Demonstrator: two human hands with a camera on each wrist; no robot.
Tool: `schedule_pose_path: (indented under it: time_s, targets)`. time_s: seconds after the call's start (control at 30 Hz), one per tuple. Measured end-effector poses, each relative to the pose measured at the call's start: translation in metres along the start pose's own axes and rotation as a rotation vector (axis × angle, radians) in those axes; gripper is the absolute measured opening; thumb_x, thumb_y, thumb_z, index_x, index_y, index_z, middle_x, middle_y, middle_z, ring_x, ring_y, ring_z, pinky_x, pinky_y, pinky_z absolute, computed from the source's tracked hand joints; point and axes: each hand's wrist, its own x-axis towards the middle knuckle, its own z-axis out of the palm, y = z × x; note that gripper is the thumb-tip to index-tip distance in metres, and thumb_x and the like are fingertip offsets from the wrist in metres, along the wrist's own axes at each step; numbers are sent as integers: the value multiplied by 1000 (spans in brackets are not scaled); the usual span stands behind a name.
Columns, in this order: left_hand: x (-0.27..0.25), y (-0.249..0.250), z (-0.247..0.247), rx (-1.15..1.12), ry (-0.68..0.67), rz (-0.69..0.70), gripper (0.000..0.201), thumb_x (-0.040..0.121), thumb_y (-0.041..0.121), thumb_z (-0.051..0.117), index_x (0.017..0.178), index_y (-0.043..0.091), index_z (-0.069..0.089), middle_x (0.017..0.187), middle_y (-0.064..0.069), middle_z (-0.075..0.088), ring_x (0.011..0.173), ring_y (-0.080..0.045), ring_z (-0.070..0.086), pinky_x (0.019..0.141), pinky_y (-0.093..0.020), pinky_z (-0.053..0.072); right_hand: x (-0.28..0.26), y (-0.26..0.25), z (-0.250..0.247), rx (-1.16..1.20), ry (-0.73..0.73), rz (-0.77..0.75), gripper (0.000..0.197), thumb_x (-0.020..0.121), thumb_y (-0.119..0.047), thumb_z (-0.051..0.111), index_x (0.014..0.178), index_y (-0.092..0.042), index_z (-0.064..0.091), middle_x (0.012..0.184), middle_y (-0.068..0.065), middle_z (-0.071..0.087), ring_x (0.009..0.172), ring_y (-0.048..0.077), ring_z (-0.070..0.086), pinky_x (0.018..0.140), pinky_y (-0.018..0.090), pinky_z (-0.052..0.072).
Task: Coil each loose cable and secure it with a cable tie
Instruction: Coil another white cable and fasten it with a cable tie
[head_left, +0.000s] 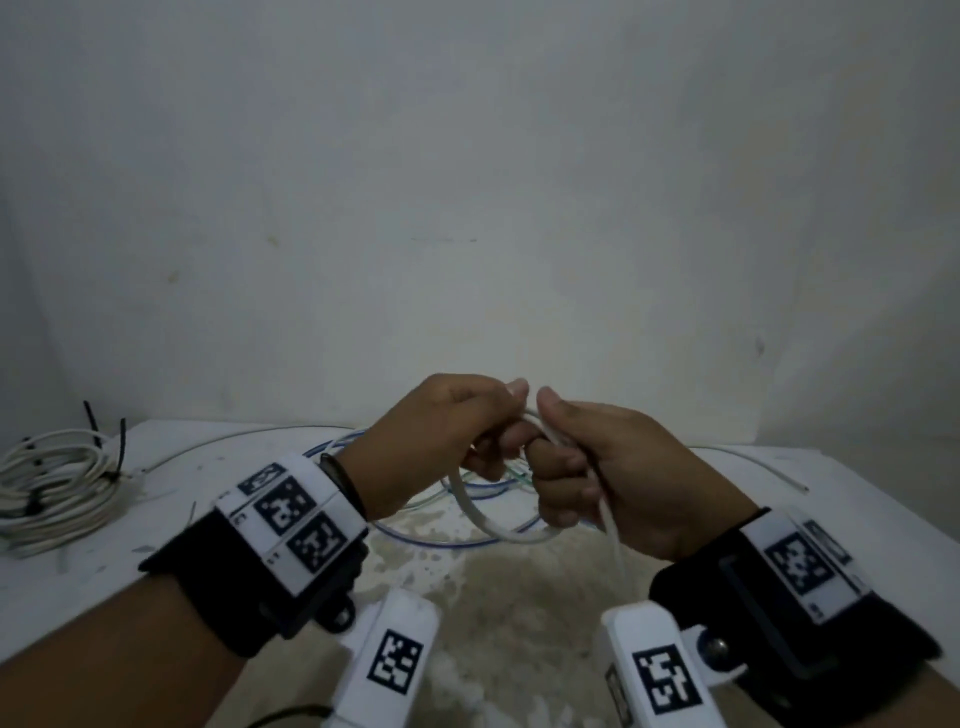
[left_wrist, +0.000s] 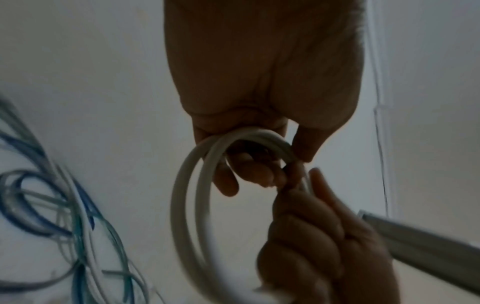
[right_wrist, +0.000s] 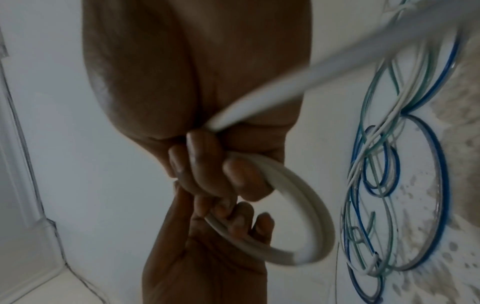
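Coiling the thick white round cable (head_left: 488, 522) above the white surface (head_left: 779, 519).
Left hand (head_left: 441, 431) grips the small loops, right hand (head_left: 597, 467) curls around the trailing length; feed each turn the same size, untwisted, clear of loose thin blue and green wires (head_left: 483, 491) beyond; tied white cable bundle (head_left: 57, 488) far left.
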Motion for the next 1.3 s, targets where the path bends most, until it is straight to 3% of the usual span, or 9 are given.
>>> schedule_pose_path:
  time_s: [0.13, 0.3, 0.5, 0.67, 0.77, 0.87, 1.0, 1.17, 1.3]
  targets:
    - [-13, 4, -14, 68, -11, -107, 26, 91, 25, 59, 80, 2, 62, 62, -8, 59, 53, -22, 52, 51, -23, 44, 5, 1, 13, -226, -7, 68, 39, 91, -44, 43, 87, -6, 53, 50, -4, 28, 38, 8, 21, 41, 18, 23]
    - [-25, -2, -21, 197, 154, -133, 20, 97, 23, 47, 92, 10, 62, 66, -10, 58, 56, -21, 50, 55, -29, 42, 24, 9, 37, -532, 114, -29, 42, 98, -52, 28, 83, -17, 45, 51, -1, 35, 40, 14, 24, 44, 23, 20]
    - [-43, -4, -40, -142, -34, -334, 56, 100, 43, 30, 91, -3, 62, 61, -9, 54, 48, -17, 44, 49, -25, 39, 42, 8, 55, -783, 97, -100, 53, 96, -55, 24, 100, -8, 48, 48, -2, 43, 38, 12, 31, 39, 20, 26]
    - [-49, -4, -49, -313, 61, -380, 27, 97, 15, 39, 79, 4, 56, 57, -2, 42, 45, -11, 29, 48, -23, 28, 54, 15, 64, -870, 180, -305, 55, 89, -60, 28, 88, -9, 49, 50, -1, 44, 39, 9, 38, 45, 24, 34]
    - [-50, -11, -49, -433, 197, -383, 26, 94, 10, 39, 71, 10, 51, 55, 0, 38, 43, -10, 26, 50, -25, 23, 56, 23, 59, -938, 199, -425, 36, 84, -59, 40, 78, -26, 55, 56, -1, 57, 45, 6, 47, 50, 25, 40]
    - [-52, -16, -53, -567, 244, -331, 24, 93, 9, 38, 72, 11, 49, 55, 1, 36, 43, -9, 23, 45, -23, 24, 53, 32, 46, -867, 173, -431, 11, 92, -33, 53, 96, -40, 61, 67, -8, 65, 53, 4, 55, 57, 20, 46]
    - [-56, -22, -56, -728, 75, -372, 21, 92, 14, 38, 78, 9, 53, 60, 0, 38, 44, -10, 27, 48, -24, 34, 46, 34, 36, -867, 108, -464, 26, 96, -20, 50, 95, -42, 63, 60, -10, 55, 56, 7, 49, 59, 22, 43]
    - [-55, -18, -56, -699, -124, -476, 41, 94, 36, 39, 88, 3, 63, 62, -3, 52, 40, -10, 42, 51, -26, 47, 42, 24, 44, -917, -26, -411, 31, 96, -17, 50, 90, -45, 62, 74, -31, 64, 71, -10, 58, 66, 6, 40]
    - [-56, -18, -57, -693, -222, -488, 35, 94, 31, 45, 95, 0, 62, 61, 1, 54, 42, -8, 47, 56, -28, 52, 39, 19, 38, -839, -95, -343, 33, 95, -24, 52, 91, -51, 70, 73, 6, 63, 64, 11, 49, 62, 26, 43]
